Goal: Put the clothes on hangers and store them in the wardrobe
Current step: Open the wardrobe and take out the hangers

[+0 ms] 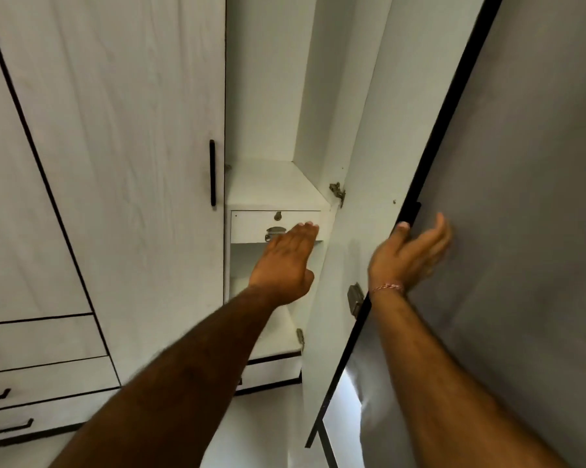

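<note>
Wardrobe door swung open — no clothes or hangers in sight yet.

Nearest, the right hand (411, 253) rests at the dark edge of the open wardrobe door (369, 204), palm spread and fingers loose, gripping nothing; best to hold that door steady and wide. Further in, the left hand (286, 261) reaches flat and open, holding nothing, in front of the small inner drawer (251, 224) with its metal pull. Beyond, the white wardrobe (264, 96) compartment stands bare, and at far left the closed door (116, 130) with its black handle (212, 172).
</note>
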{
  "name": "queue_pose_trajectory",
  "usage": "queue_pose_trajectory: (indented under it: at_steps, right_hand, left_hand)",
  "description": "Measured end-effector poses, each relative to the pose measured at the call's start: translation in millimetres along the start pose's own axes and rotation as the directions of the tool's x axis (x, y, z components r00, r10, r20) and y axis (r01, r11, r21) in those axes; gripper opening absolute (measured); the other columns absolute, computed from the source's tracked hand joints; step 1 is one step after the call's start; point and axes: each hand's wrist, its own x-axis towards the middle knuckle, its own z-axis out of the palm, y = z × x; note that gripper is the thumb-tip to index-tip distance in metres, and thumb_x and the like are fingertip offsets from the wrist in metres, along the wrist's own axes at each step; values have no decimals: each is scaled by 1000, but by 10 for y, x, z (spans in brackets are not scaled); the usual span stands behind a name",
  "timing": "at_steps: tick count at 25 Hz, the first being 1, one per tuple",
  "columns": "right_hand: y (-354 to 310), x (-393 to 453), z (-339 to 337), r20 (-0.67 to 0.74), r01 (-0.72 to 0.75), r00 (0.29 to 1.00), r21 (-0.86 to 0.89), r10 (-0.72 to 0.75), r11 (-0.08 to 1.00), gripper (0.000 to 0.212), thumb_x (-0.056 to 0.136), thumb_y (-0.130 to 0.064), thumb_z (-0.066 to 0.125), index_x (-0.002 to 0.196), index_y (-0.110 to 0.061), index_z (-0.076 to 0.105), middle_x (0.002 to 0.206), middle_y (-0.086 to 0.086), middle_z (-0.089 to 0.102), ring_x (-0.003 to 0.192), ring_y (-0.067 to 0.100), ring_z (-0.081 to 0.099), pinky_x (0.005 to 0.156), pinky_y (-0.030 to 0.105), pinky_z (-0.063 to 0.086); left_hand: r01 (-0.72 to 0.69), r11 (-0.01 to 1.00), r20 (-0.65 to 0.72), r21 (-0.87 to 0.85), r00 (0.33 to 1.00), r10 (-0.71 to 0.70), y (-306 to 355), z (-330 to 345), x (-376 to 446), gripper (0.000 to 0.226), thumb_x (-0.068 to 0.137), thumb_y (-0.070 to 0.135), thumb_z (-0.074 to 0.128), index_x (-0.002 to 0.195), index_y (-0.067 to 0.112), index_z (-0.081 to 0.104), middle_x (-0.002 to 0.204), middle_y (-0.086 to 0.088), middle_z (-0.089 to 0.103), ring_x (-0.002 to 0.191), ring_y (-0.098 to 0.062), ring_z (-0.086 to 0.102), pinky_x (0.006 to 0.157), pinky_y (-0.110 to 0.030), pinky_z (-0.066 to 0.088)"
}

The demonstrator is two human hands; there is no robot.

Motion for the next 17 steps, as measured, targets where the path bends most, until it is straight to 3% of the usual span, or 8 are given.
queue_pose_trajectory:
  at_steps: [1,2,4,7,10,12,14,17]
  right_hand:
    - [-98,-115,84,34,259,965,-19,-258,966,63,97,-33,52,155,-13,37,163,11,32,150,26,31,120,40,21]
    - [-151,-189,262,147,488,865,-15,-480,873,67,96,-33,53,157,-14,33,165,10,28,153,25,26,123,40,17]
    - [-278,-314,721,440,681,631,80,-639,728,67,97,-35,52,158,-15,32,166,7,29,153,23,26,124,36,19]
    - [-507,-575,1527,765,431,518,153,-382,889,58,103,-39,52,156,-22,37,163,-1,35,148,17,32,116,24,25]
    - [-717,-712,2331,897,-32,434,102,-78,994,56,105,-48,49,156,-29,37,163,-7,33,150,16,33,123,38,26]
    - [-883,-760,2792,910,-101,414,61,-14,993,61,105,-53,44,159,-29,30,165,-7,30,152,17,30,126,42,20]
    - [-1051,-805,3125,922,-134,386,46,9,990,63,107,-51,39,161,-23,25,167,-4,27,153,19,27,119,32,20]
    - [-1238,-825,3479,932,-282,360,60,48,958,59,108,-55,31,154,-19,37,157,1,40,145,22,37,108,31,26]
  left_hand:
    - [39,999,-15,2,999,-39,-140,-25,25,88,92,28,54,165,21,4,173,-1,5,159,-18,2,129,-45,7]
    - [74,997,-41,15,996,-73,-325,-58,61,88,93,29,54,165,21,5,173,-1,4,159,-18,1,129,-45,6]
    - [129,989,-109,68,987,-121,-767,-142,118,87,92,30,54,165,19,7,173,-2,5,159,-19,1,129,-46,8]
    - [204,972,-199,116,963,-179,-1506,-341,198,87,92,28,57,164,16,11,172,-5,8,159,-22,5,129,-44,9]
    - [264,955,-221,135,948,-231,-2150,-546,272,88,90,27,55,165,14,9,173,-5,2,159,-20,-1,129,-46,9]
    - [302,937,-221,173,939,-262,-2507,-625,295,90,90,29,54,164,14,5,173,-5,-3,159,-19,-6,129,-48,7]
    - [329,922,-205,206,935,-288,-2728,-660,275,93,90,31,55,164,14,2,173,-4,-7,158,-19,-11,128,-49,3]
    - [324,913,-193,248,940,-282,-2866,-687,205,94,90,33,55,164,15,-1,172,-4,-10,158,-18,-14,128,-52,2]
